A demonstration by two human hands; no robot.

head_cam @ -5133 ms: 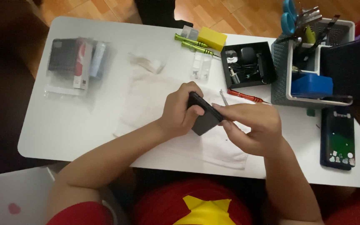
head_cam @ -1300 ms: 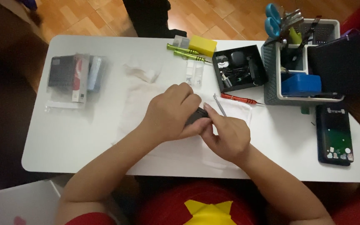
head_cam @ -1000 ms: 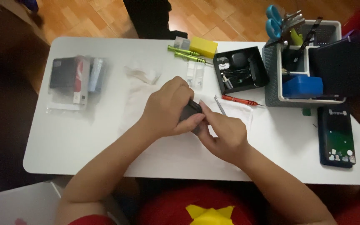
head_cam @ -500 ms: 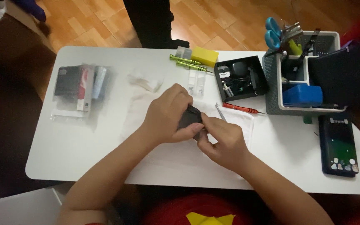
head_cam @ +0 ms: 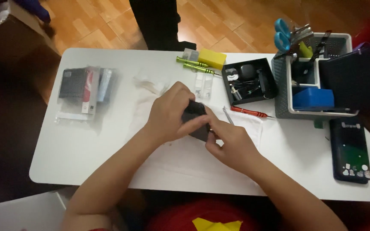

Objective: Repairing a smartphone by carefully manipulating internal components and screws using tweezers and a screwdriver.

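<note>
gripping a small dark device (head_cam: 195, 122), the left hand (head_cam: 170, 113) has its fingers curled over the top and near edge, clamped on it. right hand (head_cam: 232, 143) meets the device from the other side; fingertips (head_cam: 210, 128) pinched together against its lower corner; whether they hold a tool there i cannot tell. device sits just above a white cloth (head_cam: 180, 149) spread on the white table (head_cam: 65, 149), near the table's middle.

just beyond the right hand: a thin metal pick (head_cam: 228, 115) and a red-handled screwdriver (head_cam: 251, 112) lying on the cloth's far edge. further back, a black open tray (head_cam: 247, 81) with small parts, a clear small box (head_cam: 203, 84), two green-handled drivers (head_cam: 193, 65) and a yellow block (head_cam: 212, 57).

to the right, a grey basket (head_cam: 281, 92) with blue-handled scissors (head_cam: 283, 36), a blue box (head_cam: 312, 98) and a dark case (head_cam: 352, 77). a dark phone (head_cam: 350, 149) lies flat near the table's right edge.

to the left, well apart, clear bags with flat dark packets (head_cam: 86, 92).
</note>
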